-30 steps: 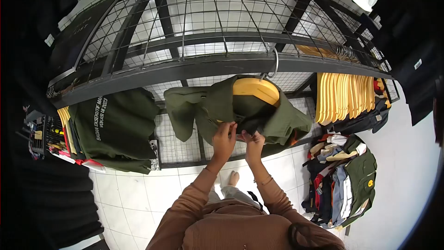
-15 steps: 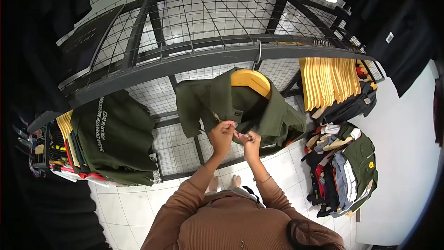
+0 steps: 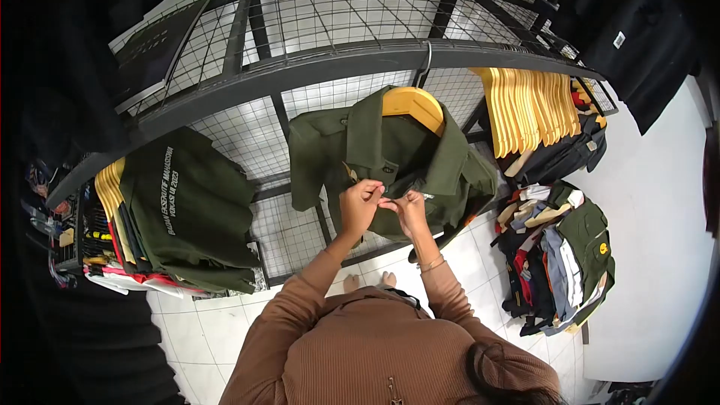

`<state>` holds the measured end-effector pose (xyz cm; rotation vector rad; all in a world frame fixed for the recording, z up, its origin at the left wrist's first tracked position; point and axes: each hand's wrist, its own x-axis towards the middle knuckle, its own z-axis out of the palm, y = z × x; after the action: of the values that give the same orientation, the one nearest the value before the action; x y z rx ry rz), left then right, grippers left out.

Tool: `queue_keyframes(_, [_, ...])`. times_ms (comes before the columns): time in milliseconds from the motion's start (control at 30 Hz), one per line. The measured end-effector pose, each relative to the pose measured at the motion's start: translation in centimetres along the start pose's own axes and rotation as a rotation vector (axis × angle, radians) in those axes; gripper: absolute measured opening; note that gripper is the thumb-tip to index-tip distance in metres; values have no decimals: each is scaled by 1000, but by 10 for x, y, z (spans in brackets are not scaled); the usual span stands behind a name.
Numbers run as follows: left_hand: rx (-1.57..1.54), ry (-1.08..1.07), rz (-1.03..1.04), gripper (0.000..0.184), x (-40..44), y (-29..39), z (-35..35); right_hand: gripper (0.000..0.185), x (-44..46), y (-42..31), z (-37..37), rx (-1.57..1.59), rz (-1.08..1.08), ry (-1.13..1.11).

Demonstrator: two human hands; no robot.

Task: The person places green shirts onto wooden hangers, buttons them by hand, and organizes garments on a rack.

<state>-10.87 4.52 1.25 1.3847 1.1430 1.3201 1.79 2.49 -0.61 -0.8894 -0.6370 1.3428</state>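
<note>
A dark green collared jacket (image 3: 364, 139) hangs in front of me on a yellow hanger (image 3: 414, 107), its collar spread and its upper front parted. My left hand (image 3: 360, 210) is at the parted front, thumb and fingers pinched together. Close beside it, my right hand (image 3: 409, 214) is also pinched, and the fingertips of both hands nearly meet. Whatever lies between the fingers is too small to make out. A small shiny patch shows beside the right fingers. Part of the jacket's lower front is hidden behind my hands.
The hanger hooks on a black metal rail (image 3: 315, 67) with wire mesh. Another green jacket (image 3: 187, 210) with white lettering hangs at left. Several yellow hangers (image 3: 529, 112) hang at right, above a pile of clothes (image 3: 559, 255). A dark book (image 3: 161, 52) lies on the shelf.
The view has shifted, so the rail and jacket appear higher. Both hands stay at the jacket's front; the right hand's fingers have curled and turned slightly.
</note>
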Motion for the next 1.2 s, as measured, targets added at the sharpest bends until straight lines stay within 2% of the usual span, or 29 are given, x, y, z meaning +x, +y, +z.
queue_keyframes(100, [95,10,44,8,2,4,-1,9,-1,-8,10,-80,44,5])
queue_keyframes(200, [-64,26,-25,8,3,-2,3,6,-5,-1,19,-705,-337,141])
queue_keyframes(233, [-65,23,-22,8,3,-5,3,6,-9,3,22,-704,-341,143])
queue_keyframes(333, [63,8,106,7,3,-7,3,6,-20,4,38,-957,-557,422])
queue_keyframes(467, [88,-10,269,7,-6,7,6,2,-21,3,35,-899,-573,414])
queue_keyframes(633, [98,-39,168,10,6,-9,11,4,-13,7,28,-829,-621,318])
queue_keyframes(733, [31,-4,181,12,10,-14,19,5,-8,4,28,-349,-449,333])
queue_keyframes(767, [32,-9,178,12,12,-17,21,5,-6,5,25,-348,-447,339])
queue_keyframes(867, [140,34,185,12,15,-23,28,7,2,12,10,-125,-179,312])
queue_keyframes(1033, [267,57,247,12,18,-23,33,8,-1,5,11,-81,-143,262])
queue_keyframes(1133, [380,112,340,12,18,-9,34,13,2,-6,15,-235,-145,267])
queue_keyframes(1200, [396,136,326,13,14,-8,38,13,7,-5,6,-246,-155,236])
